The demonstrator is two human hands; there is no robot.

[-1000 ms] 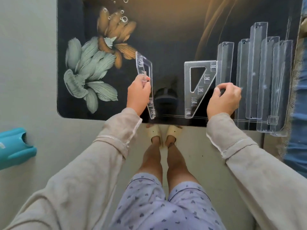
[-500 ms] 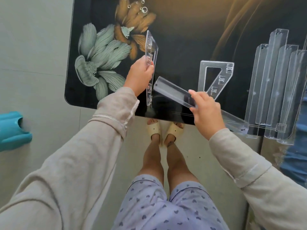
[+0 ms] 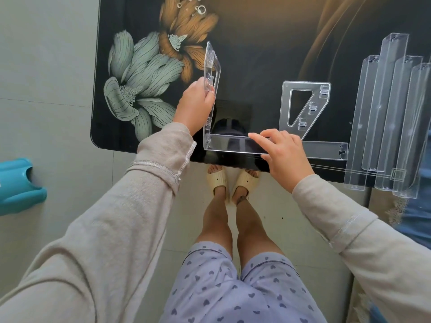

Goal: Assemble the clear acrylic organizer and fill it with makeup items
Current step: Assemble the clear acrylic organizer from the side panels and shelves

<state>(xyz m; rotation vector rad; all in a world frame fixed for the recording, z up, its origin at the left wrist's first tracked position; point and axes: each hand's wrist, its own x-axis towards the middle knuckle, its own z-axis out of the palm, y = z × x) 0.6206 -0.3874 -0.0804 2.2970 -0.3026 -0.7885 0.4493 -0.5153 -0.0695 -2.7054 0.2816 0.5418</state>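
Note:
My left hand [image 3: 194, 106] grips a clear acrylic side panel [image 3: 211, 73] and holds it upright on the dark floral table [image 3: 256, 43]. My right hand [image 3: 283, 152] holds a long clear acrylic shelf strip [image 3: 229, 142] flat along the table's near edge. The strip's left end meets the foot of the upright panel, and its right end [image 3: 326, 149] sticks out past my hand. A second side panel [image 3: 303, 106], with a triangular cut-out, lies flat just behind my right hand. No makeup items are in view.
Several more clear acrylic strips [image 3: 387, 113] lie side by side at the table's right end, overhanging the near edge. A teal plastic object [image 3: 18, 185] sits on the floor at the left. My legs and slippers [image 3: 231, 183] are below the table edge.
My right hand has swung the strip from a tilted position down flat against the bottom of the upright panel. My left hand keeps the panel upright. The camera view has shifted slightly.

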